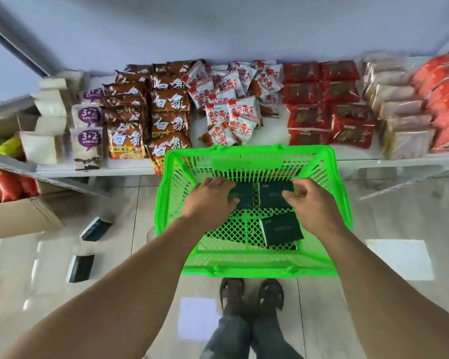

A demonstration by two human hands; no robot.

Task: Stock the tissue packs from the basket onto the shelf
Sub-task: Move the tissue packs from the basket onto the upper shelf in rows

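A bright green plastic basket (252,266) stands on the floor below the white shelf (353,154). Inside lie dark green tissue packs: one at the far left (244,196), one at the far right (272,196), and one nearer me on the right (280,228) atop another. My left hand (208,200) reaches into the basket with its fingers on the far left pack. My right hand (311,203) has its fingers curled over the far right pack. Whether either hand grips its pack is not plain.
The shelf holds rows of noodle packets (166,112), white-red snack bags (231,104), red packs (327,104) and biscuit packs (87,130). Two dark packs (95,229) (79,265) lie on the tiled floor at left, beside a cardboard box (16,218). My feet (252,296) stand behind the basket.
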